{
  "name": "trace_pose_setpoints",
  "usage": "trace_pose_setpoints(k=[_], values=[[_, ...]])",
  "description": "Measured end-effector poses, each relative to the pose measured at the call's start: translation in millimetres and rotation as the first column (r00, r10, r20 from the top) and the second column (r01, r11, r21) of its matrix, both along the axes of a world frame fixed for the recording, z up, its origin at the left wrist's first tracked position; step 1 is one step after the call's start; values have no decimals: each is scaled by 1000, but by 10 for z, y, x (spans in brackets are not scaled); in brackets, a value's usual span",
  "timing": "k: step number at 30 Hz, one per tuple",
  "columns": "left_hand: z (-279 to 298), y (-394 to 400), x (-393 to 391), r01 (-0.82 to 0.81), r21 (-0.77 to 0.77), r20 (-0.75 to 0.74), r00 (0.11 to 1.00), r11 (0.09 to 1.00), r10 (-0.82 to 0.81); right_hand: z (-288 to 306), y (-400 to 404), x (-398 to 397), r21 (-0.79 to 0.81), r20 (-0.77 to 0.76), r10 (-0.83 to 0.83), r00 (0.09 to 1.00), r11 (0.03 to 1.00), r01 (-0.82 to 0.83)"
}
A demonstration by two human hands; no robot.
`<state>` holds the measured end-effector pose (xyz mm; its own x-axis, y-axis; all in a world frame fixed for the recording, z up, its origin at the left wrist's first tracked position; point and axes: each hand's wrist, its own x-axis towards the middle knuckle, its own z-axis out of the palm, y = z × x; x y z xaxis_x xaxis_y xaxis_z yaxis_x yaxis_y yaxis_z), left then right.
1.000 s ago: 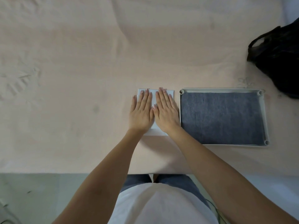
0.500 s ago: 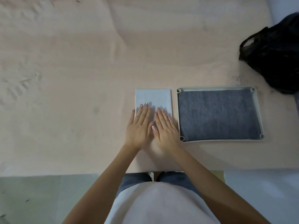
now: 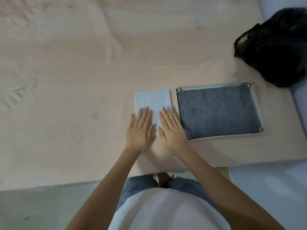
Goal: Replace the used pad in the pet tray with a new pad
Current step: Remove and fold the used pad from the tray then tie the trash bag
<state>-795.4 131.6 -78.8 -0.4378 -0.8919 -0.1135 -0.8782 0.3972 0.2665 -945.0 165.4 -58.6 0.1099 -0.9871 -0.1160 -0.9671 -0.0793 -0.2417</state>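
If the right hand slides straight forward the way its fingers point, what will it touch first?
The right hand points up-left along the folded white pad it rests on. Beyond the pad's far edge, only bare pink bedsheet appears. It would likely miss the grey tray.

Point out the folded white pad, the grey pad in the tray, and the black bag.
folded white pad (image 3: 153, 99), head view, bare upper face
grey pad (image 3: 217, 112), head view, centre
black bag (image 3: 279, 47), head view, main body

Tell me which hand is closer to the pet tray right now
Right. The right hand lies flat beside the pet tray, at its near-left corner; the left hand lies farther left.
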Motion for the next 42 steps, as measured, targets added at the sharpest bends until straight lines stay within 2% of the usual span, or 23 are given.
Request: trace_pose_setpoints(k=[2, 4, 7, 14, 17, 20, 24, 28, 34, 42], values=[[68, 5, -58, 60, -21, -12, 998, 998, -61, 99, 32, -144, -144, 37, -98, 995, 984, 102], [126, 56, -205, 143, -1, -37, 989, 990, -142, 151, 120, -343, -189, 14, -214, 977, 959, 213], [170, 152, -546, 207, -1, -73, 976, 978, -207, 163, 278, -682, -155, -20, -335, 942, 932, 328], [149, 222, -1175, 262, -12, -62, 963, 965, -262, 67, 541, -1446, -119, -53, -485, 873, 871, 477], [109, 254, -1346, 228, -34, -41, 973, 973, -229, 11, 597, -1790, -113, -20, -548, 836, 832, 543], [73, 349, -1493, 73, -20, -38, 997, 997, -74, -4, 618, -2151, -120, 27, -608, 794, 786, 606], [49, 459, -1625, -134, -45, -52, 990, 990, 132, -9, 576, -2566, -103, 23, -571, 821, 815, 570], [-6, 520, -1725, -232, -68, -53, 972, 970, 229, -42, 509, -2908, -75, -7, -460, 888, 885, 459], [-38, 538, -1780, -269, -77, -5, 963, 960, 270, -86, 537, -3106, -54, 69, -344, 936, 936, 348], [-38, 456, -1733, -282, -88, 36, 958, 955, 286, -89, 455, -3041, -35, 113, -342, 933, 937, 347]])
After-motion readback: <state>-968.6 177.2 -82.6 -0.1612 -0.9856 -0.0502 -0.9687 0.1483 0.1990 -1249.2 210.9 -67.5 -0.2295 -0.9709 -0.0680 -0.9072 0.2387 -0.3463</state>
